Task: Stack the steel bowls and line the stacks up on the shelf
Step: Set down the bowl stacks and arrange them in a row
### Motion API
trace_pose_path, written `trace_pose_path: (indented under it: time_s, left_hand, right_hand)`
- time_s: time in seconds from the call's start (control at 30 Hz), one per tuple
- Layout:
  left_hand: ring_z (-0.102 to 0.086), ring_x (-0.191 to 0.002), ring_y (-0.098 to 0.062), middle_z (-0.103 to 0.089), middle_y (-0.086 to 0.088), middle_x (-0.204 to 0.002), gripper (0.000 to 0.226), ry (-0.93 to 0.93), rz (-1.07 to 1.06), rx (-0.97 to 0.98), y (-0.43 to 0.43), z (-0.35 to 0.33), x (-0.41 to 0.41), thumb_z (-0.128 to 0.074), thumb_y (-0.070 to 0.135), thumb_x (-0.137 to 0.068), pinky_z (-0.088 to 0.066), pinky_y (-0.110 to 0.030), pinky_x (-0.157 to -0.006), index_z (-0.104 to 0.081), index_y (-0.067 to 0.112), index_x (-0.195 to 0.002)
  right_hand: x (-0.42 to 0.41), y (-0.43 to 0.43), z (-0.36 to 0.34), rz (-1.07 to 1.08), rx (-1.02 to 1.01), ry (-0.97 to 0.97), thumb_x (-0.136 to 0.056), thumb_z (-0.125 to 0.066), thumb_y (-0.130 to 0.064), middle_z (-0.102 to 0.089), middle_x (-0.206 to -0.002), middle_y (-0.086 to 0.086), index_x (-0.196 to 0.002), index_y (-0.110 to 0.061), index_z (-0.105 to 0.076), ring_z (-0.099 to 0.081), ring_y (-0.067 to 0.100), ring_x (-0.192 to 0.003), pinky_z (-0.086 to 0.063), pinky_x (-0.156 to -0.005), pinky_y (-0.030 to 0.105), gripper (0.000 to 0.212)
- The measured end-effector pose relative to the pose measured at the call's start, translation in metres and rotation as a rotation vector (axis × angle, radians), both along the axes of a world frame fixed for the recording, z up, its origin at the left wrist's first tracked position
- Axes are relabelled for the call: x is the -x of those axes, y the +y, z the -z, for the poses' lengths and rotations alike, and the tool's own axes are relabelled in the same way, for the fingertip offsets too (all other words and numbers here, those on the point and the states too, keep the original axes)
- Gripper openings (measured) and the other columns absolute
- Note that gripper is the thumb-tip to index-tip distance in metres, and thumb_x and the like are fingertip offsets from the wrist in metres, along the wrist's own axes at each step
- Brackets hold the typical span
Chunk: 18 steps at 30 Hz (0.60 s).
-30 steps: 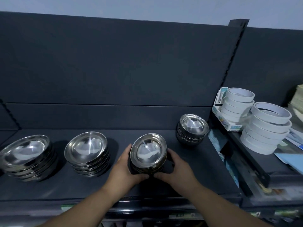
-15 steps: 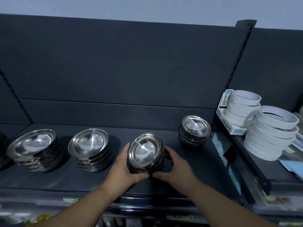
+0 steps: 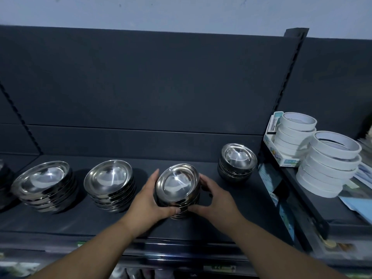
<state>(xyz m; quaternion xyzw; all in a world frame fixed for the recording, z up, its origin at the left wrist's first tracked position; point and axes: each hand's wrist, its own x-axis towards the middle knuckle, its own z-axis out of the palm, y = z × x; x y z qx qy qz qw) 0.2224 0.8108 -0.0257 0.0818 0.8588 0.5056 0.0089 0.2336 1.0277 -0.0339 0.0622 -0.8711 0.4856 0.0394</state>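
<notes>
Head view, looking down on a dark grey metal shelf deck (image 3: pixel 221 224). Noted at centre front: a stack of small round shiny steel bowls (image 3: pixel 177 184), nested rims up and grasped from both sides. Wrapped round its left flank by the left hand (image 3: pixel 149 200), thumb laid across the near lower bowls, fingers reaching behind. Cupped on its right flank by the right hand (image 3: pixel 215 198), thumb low at the front close to the other thumb, fingers curled round the far side. Top bowl tilted toward the near left; resting on the deck or raised just clear of it, cannot tell. Recorded to the left, apart from the hands: a stack of wider shallow steel bowls (image 3: pixel 109 178), and further left a second stack of wide shallow steel bowls (image 3: pixel 43 178), both standing on the deck in roughly one row. Recorded to the right and further back, near the dark back panel (image 3: pixel 161 87): a stack of small deep steel bowls (image 3: pixel 237 160), untouched and behind the line of the other three. On the neighbouring shelf at right: a rear pile of white tape rolls (image 3: pixel 296 135) against a white and blue cardboard box (image 3: pixel 289 161), and a nearer pile of larger white tape rolls (image 3: pixel 332 164).
</notes>
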Motion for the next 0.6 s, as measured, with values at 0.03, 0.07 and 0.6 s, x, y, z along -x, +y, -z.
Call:
trace_pose_path:
  time_s: [0.03,0.07,0.6]
  left_hand:
    - [-0.037,-0.125,0.003,-0.041,0.016,-0.137,0.123,0.005,0.009,0.001,-0.001,-0.002,0.001,-0.092,0.026,-0.055,-0.026,-0.012,-0.101,-0.015,0.031,-0.151]
    - [-0.036,-0.124,0.004,-0.040,0.018,-0.136,0.123,0.005,0.019,0.003,-0.001,-0.003,0.002,-0.092,0.025,-0.056,-0.025,-0.010,-0.100,-0.014,0.030,-0.151]
    - [-0.055,-0.119,-0.003,-0.063,0.015,-0.123,0.107,-0.126,-0.067,-0.112,-0.001,0.040,-0.009,-0.084,0.053,-0.042,-0.041,-0.034,-0.109,-0.042,0.026,-0.137]
  right_hand:
    - [-0.001,0.000,0.001,0.007,-0.003,-0.009,-0.063,-0.089,-0.022,-0.057,-0.129,-0.020,-0.140,-0.036,-0.042,-0.049,-0.008,-0.121,-0.034,-0.101,0.007,0.091]
    - [-0.002,-0.001,0.002,0.012,-0.010,-0.018,-0.064,-0.088,-0.022,-0.057,-0.130,-0.018,-0.140,-0.035,-0.042,-0.049,-0.006,-0.122,-0.034,-0.102,0.008,0.090]
    - [-0.007,-0.003,0.018,0.028,-0.142,-0.054,-0.070,-0.082,-0.018,-0.062,-0.116,-0.017,-0.137,-0.031,-0.049,-0.058,0.000,-0.110,-0.044,-0.100,0.019,0.076]
